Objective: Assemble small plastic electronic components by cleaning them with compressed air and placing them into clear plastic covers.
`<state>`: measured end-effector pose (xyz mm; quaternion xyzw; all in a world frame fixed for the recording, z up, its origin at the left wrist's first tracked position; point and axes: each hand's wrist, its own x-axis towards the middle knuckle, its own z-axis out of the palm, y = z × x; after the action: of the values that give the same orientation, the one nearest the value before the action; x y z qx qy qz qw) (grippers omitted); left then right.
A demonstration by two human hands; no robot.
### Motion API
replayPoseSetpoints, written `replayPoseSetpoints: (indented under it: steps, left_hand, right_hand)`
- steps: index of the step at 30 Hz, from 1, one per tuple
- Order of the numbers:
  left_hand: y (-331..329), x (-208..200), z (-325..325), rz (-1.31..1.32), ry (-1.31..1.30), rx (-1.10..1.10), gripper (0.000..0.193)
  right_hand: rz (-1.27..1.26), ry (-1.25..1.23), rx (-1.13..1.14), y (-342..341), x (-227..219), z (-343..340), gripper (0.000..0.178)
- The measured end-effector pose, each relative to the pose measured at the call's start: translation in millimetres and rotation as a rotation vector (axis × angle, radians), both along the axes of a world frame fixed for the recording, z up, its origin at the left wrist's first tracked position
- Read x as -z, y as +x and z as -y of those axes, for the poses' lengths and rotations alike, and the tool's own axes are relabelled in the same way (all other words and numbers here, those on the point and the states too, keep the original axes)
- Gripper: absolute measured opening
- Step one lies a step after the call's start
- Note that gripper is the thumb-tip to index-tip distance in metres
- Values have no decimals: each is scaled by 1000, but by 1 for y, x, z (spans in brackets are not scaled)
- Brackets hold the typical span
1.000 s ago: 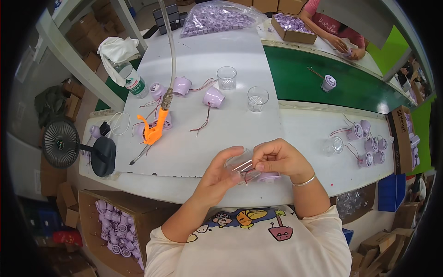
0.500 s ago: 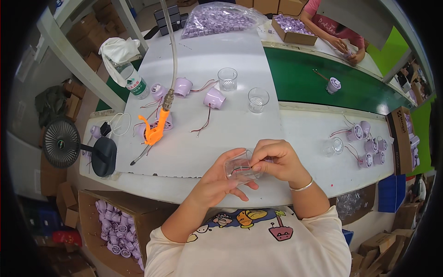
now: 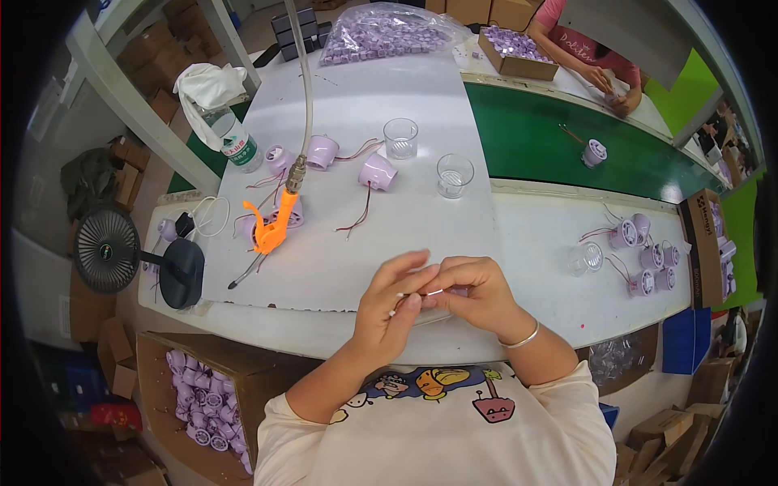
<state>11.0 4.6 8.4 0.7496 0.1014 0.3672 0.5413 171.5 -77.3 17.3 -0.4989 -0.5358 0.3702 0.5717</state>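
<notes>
In front of my chest both hands work close together. My left hand (image 3: 391, 304) is closed, its thumb and fingers pinching thin wires (image 3: 397, 306) with small white ends. My right hand (image 3: 480, 301) is curled around a light purple part (image 3: 459, 290), mostly hidden by its fingers. A short pale wire length (image 3: 435, 292) shows between the two hands. Below the fingers a clear edge is faintly visible, perhaps of the clear cup. Beyond the hands lie a purple round housing (image 3: 378, 172) with trailing wires and a clear cup (image 3: 455, 176).
An orange air gun (image 3: 274, 227) hangs on a hose at left, near a black fan (image 3: 108, 249). Another clear cup (image 3: 400, 138) stands farther back. Several wired housings (image 3: 643, 281) lie at right. One housing (image 3: 595, 152) sits on the green belt (image 3: 535, 130). A co-worker sits beyond.
My left hand has gone from cradling the clear cup to pinching the wire ends, now outside the cup. My hands have closed together. The housing on the green belt has shifted slightly right.
</notes>
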Motion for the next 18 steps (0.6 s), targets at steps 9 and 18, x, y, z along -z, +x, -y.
replayPoseSetpoints:
  steps: [9,18]
  left_hand:
    - [-3,10,-9,414,-235,-294,37]
    - [-14,18,-16,425,15,-266,45]
  right_hand:
    - [-26,-25,11,-11,12,-4,90]
    - [39,-9,-104,8,5,-7,77]
